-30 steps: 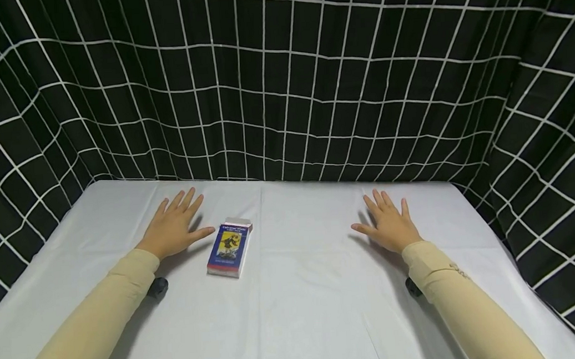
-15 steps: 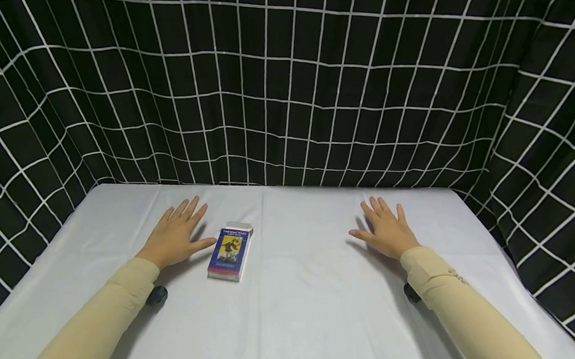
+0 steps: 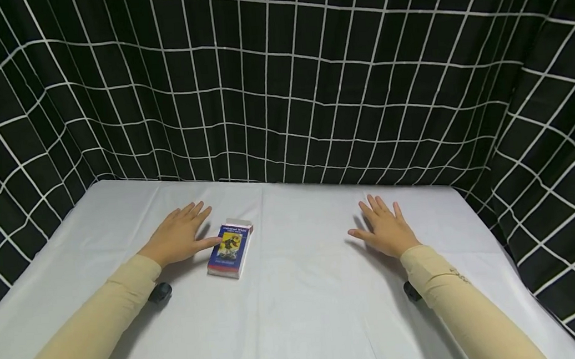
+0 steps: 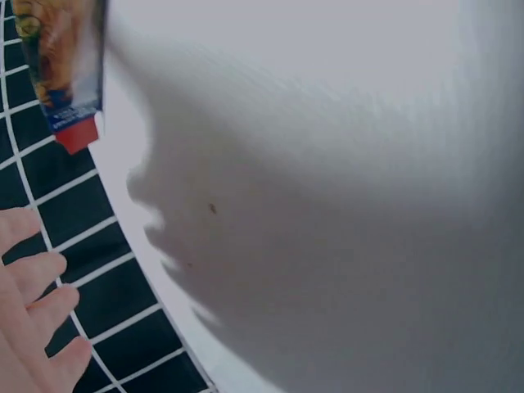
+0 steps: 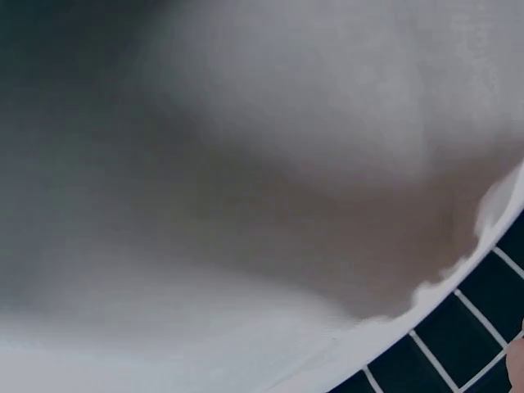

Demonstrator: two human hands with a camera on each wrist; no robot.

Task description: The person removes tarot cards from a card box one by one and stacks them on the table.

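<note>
A blue tarot card box (image 3: pixel 228 251) with a yellow picture and a red lower edge lies on the white cloth, left of the middle. Its far end shows a pale raised flap. Beside it on the left is my left hand (image 3: pixel 178 236), fingers stretched out, its thumb tip overlapping the box's left edge in the head view. Part of the box (image 4: pixel 65 65) also appears at the upper left of the left wrist view, above the fingers. Far to the right, my right hand (image 3: pixel 385 227) is spread over the cloth and holds nothing.
White cloth (image 3: pixel 302 312) covers the table. Black curtain with a white grid (image 3: pixel 280 80) hangs behind the table and along both sides. A dark wrist camera (image 3: pixel 160 293) sits under the left sleeve, another dark device (image 3: pixel 411 291) under the right one.
My left hand has moved slightly right, bringing its thumb from beside the box to overlapping its edge. The right hand has shifted slightly left. The box lies where it was.
</note>
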